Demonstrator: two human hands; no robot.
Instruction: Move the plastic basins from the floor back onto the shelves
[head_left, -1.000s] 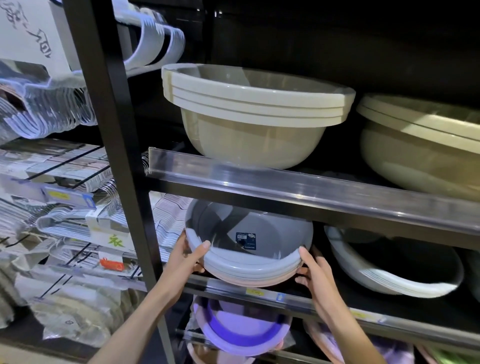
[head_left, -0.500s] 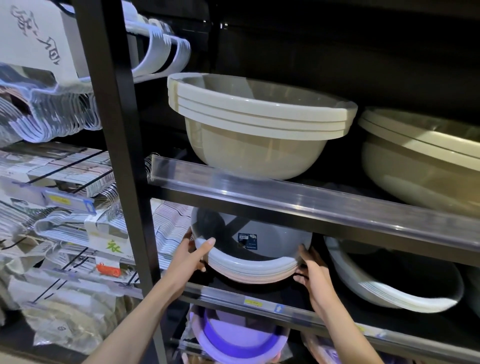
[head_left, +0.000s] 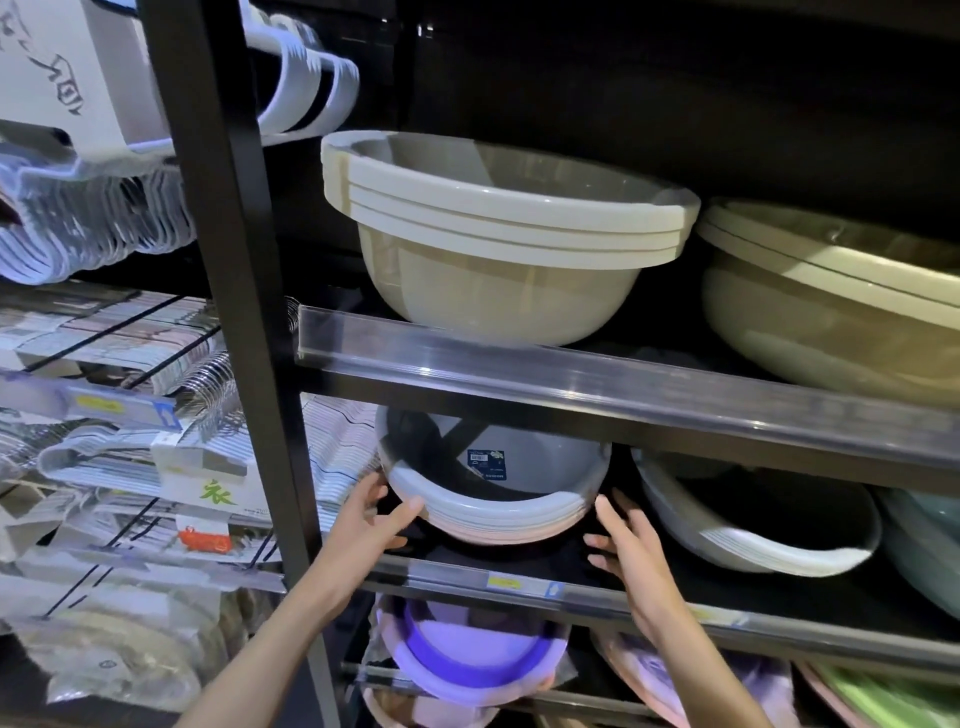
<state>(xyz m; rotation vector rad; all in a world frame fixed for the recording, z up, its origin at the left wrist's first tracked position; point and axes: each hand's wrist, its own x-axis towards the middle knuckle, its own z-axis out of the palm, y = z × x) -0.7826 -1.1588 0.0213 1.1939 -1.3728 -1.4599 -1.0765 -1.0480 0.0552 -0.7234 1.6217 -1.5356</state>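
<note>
As the grey basin stack (head_left: 493, 488) is thin, light, slick plastic, it's best held at opposite rims. Left hand (head_left: 369, 525) fingers are spread on the rim; right hand (head_left: 628, 545) fingers are apart, just off it.

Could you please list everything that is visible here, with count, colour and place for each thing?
grey basin stack: one nested stack, grey over pinkish, middle shelf, tilted forward
beige basin stack: one stack, upper shelf
large beige basin: one, upper shelf, right
white basin stack: one, middle shelf, right, tilted
purple basins: one stack, lower shelf
clothes hangers: many, white, left bay
shelf post: one, black, upright
left hand: on the grey stack's left rim
right hand: open, at its right rim; contact unclear
</note>
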